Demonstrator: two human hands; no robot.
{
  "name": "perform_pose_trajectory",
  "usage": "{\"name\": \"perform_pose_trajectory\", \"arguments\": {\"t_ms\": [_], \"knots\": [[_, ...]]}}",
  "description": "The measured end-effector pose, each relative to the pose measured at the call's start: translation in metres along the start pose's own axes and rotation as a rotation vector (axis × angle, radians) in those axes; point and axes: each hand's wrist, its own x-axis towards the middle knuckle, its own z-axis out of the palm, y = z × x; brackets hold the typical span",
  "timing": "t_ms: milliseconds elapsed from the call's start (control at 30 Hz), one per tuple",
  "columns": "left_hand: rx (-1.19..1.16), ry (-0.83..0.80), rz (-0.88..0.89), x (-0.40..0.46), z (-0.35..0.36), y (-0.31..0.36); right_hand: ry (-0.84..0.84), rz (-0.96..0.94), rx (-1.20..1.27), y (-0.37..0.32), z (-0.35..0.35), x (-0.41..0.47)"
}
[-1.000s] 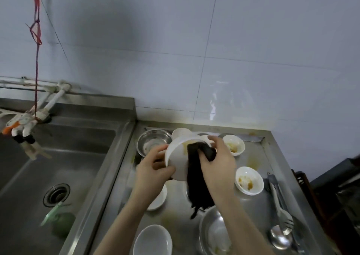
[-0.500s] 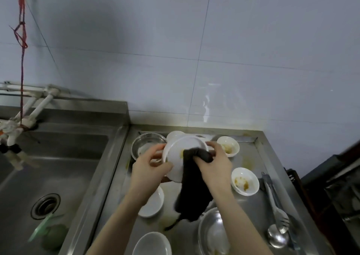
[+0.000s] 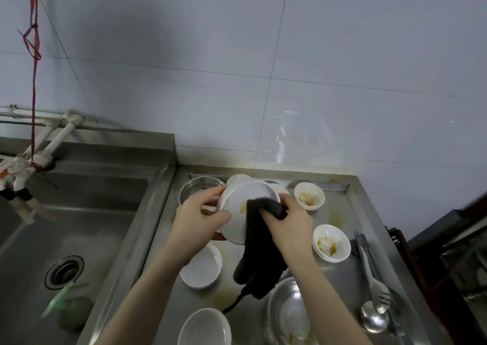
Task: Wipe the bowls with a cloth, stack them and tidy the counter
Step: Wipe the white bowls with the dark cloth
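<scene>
White bowl [image 3: 243, 207] held tilted at centre frame, above the counter, its inside facing the camera. Left hand [image 3: 200, 220] grips its left rim, thumb on the inner face, fingers curled behind. Right hand [image 3: 286, 223] clutches a dark cloth [image 3: 259, 252] bunched against the bowl's inner right side; the rest of the cloth hangs down below the bowl, a thin tail trailing toward lower centre. Yellowish smear visible inside the bowl just left of the cloth.

Steel counter [image 3: 340, 213] fills the lower right, with yellow-brown stains on it; raised lip at the back. Steel sink [image 3: 87, 226] occupies the lower left, drain [image 3: 64, 272] in its floor, a green object [image 3: 72, 313] near the bottom edge. White pipes [image 3: 56, 139] at the left edge, red cord [image 3: 33, 81] hanging from the upper left. Pale tiled wall [image 3: 263, 68] across the upper frame.

Two small white bowls right of the hands, the upper bowl [image 3: 308, 195] and the lower bowl [image 3: 331, 242], both holding yellowish food residue. Shallow white dish [image 3: 201, 268] under the left forearm, inside clean-looking. Another white bowl [image 3: 204, 327] at the bottom centre edge. Metal bowl [image 3: 196, 188] behind the left hand, contents unclear. Large metal bowl [image 3: 290, 315] at lower right of centre, partly hidden by the right forearm, scraps at its bottom. Metal tongs [image 3: 369, 268] and ladle [image 3: 373, 319] lie along the counter's right side.
</scene>
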Motion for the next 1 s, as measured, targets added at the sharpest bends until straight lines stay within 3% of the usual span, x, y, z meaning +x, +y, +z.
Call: {"name": "perform_pose_trajectory", "arguments": {"t_ms": [67, 133, 200, 267, 333, 400, 467, 533, 600, 667, 733, 800, 833, 900, 1000], "knots": [[0.205, -0.165, 0.029, 0.004, -0.012, 0.003, 0.022, -0.189, -0.189, -0.007, -0.004, -0.002], [0.477, -0.325, 0.099, 0.009, -0.017, 0.014, 0.067, -0.599, -0.458, -0.008, -0.001, 0.0], [0.579, -0.313, 0.186, 0.013, -0.014, 0.021, 0.094, -0.835, -0.548, -0.01, 0.002, 0.003], [0.472, -0.125, 0.202, 0.014, -0.011, 0.019, 0.142, -0.688, -0.44, -0.016, 0.001, 0.005], [0.266, 0.055, 0.187, 0.006, -0.008, 0.006, 0.198, -0.348, -0.224, -0.017, 0.0, 0.003], [0.039, 0.114, 0.129, -0.008, 0.004, -0.01, 0.199, -0.022, 0.044, -0.014, 0.001, -0.001], [-0.193, 0.146, 0.07, -0.02, 0.017, -0.019, 0.155, 0.136, 0.201, -0.013, 0.002, -0.009], [-0.248, 0.178, 0.073, -0.024, 0.02, -0.022, 0.115, 0.135, 0.17, -0.011, 0.004, -0.013], [-0.148, 0.165, 0.105, -0.02, 0.012, -0.022, 0.153, 0.031, 0.057, -0.012, 0.001, -0.011], [0.043, 0.045, 0.112, -0.014, 0.002, -0.016, 0.211, -0.231, -0.185, -0.017, -0.005, -0.005], [0.183, -0.102, 0.075, -0.01, -0.003, -0.008, 0.186, -0.61, -0.456, -0.021, -0.005, -0.001], [0.164, -0.141, 0.063, -0.007, -0.005, -0.002, 0.179, -0.789, -0.573, -0.024, -0.004, 0.001], [0.106, -0.113, 0.066, -0.006, -0.006, -0.001, 0.206, -0.736, -0.542, -0.024, -0.003, 0.003], [-0.046, -0.011, 0.085, -0.009, -0.005, 0.0, 0.254, -0.417, -0.34, -0.025, -0.002, 0.002], [-0.166, 0.142, 0.127, -0.015, 0.003, -0.004, 0.134, 0.062, 0.095, -0.019, 0.006, -0.006]]}}
